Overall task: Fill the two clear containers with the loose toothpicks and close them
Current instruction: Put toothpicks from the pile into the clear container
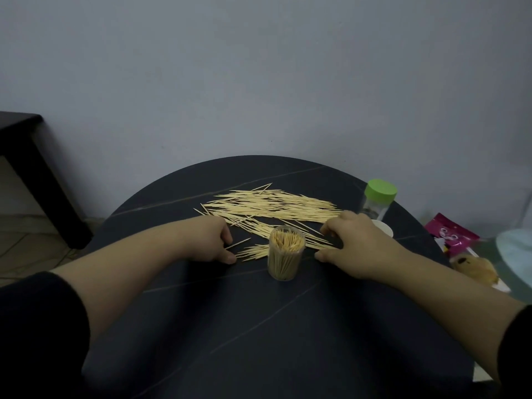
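A dark side table (26, 156) stands far off the left hand's outer side. The left hand (207, 240) rests curled on the round table (259, 326), fingertips at the left ends of the loose toothpicks (273, 207); whether it pinches any I cannot tell. Between the hands stands an open clear container (286, 254), packed with upright toothpicks. The right hand (354, 246) curls over the pile's right ends, grip unclear. Beyond it, near the table's rim, stands a green-lidded container (378, 200). Bare tabletop lies nearer than both hands.
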